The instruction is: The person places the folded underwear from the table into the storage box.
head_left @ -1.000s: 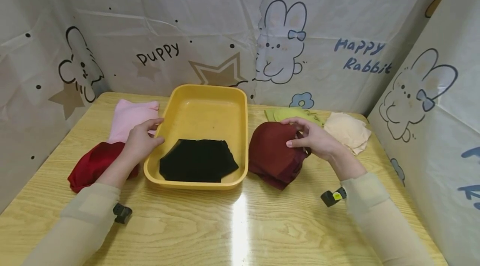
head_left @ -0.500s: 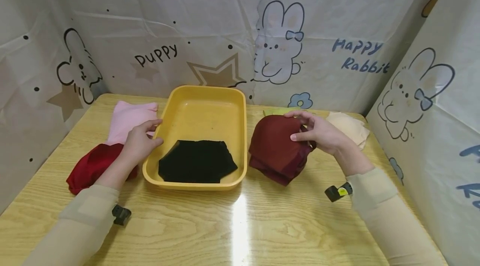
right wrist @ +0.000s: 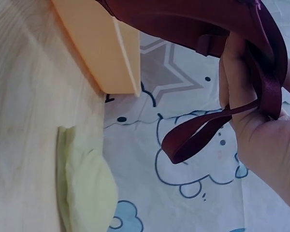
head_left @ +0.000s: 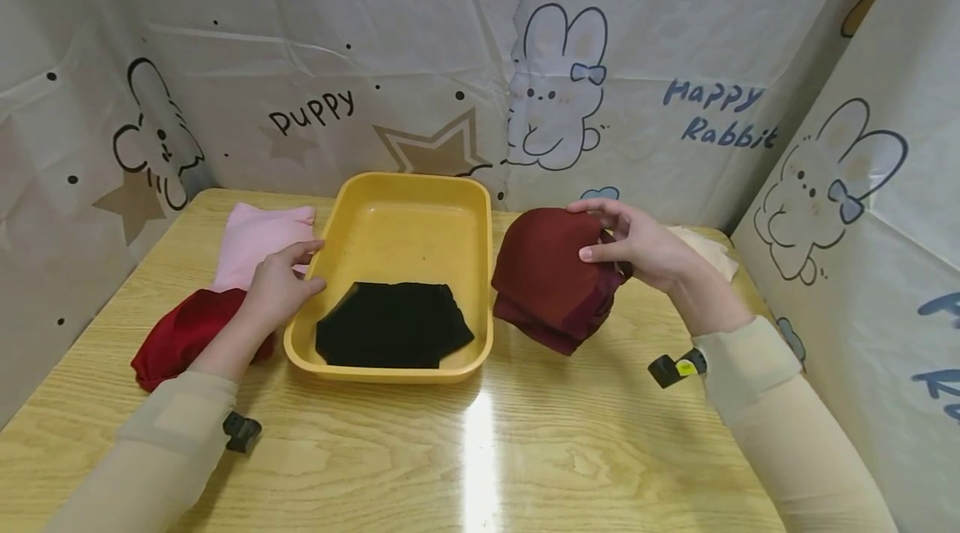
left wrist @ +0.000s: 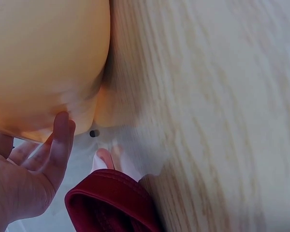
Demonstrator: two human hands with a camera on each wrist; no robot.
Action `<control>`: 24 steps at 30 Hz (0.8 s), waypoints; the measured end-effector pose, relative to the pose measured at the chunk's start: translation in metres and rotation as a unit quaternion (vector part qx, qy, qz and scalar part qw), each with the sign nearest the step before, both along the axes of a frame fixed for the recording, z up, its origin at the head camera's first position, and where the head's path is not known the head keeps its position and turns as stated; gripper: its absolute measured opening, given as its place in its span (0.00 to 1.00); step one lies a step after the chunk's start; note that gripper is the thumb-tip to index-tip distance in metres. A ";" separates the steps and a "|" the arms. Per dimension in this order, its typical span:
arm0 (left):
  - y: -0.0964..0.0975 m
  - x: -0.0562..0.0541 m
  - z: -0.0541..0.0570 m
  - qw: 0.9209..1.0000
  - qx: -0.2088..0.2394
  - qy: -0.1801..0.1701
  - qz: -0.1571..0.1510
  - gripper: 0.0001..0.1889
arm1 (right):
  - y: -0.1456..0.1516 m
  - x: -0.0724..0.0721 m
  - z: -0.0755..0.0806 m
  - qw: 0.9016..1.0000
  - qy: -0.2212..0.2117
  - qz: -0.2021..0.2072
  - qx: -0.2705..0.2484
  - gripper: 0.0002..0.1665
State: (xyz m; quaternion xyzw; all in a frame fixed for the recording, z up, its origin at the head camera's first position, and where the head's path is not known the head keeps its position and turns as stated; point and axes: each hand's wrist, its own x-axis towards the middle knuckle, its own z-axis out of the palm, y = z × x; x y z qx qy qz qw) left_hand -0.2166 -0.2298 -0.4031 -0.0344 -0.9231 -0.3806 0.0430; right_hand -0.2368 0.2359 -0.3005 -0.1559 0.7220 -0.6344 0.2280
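Observation:
A dark maroon bra (head_left: 547, 266), folded so one rounded cup faces up, is in my right hand (head_left: 637, 245), thumb and fingers pinching its right side. In the right wrist view its strap (right wrist: 193, 137) loops down beside the fingers. The bra is raised off the table, just right of the yellow tray (head_left: 483, 266). My left hand (head_left: 281, 283) holds the tray's left rim, thumb at the edge and fingers touching the outer wall in the left wrist view. A folded black cloth garment (head_left: 393, 324) lies flat in the tray's near half.
Left of the tray are a folded pink cloth (head_left: 262, 237) and a red cloth garment (head_left: 187, 333). Behind the bra lie a cream cloth (head_left: 708, 249) and a yellow-green cloth (right wrist: 89, 191). Printed sheets (head_left: 420, 41) wall the table (head_left: 375, 450) at back and sides.
My right hand has lifted the maroon bra upward and towards the back, and it now covers the yellow-green cloth in the head view. My left hand and the tray have stayed put.

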 end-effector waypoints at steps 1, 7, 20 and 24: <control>0.000 0.000 0.000 1.000 0.000 -0.001 0.000 0.31 | -0.002 -0.001 0.002 1.000 0.002 -0.001 0.001 0.34; 0.000 0.000 0.000 1.000 0.001 -0.004 0.002 0.31 | -0.012 -0.004 0.013 1.000 0.015 -0.006 -0.008 0.33; 0.001 0.002 0.001 1.000 0.009 0.002 0.000 0.31 | -0.041 -0.012 0.025 0.997 0.007 -0.049 -0.051 0.35; 0.001 0.002 0.001 1.000 0.010 0.005 0.000 0.31 | -0.049 -0.015 0.026 0.996 0.013 -0.048 -0.072 0.34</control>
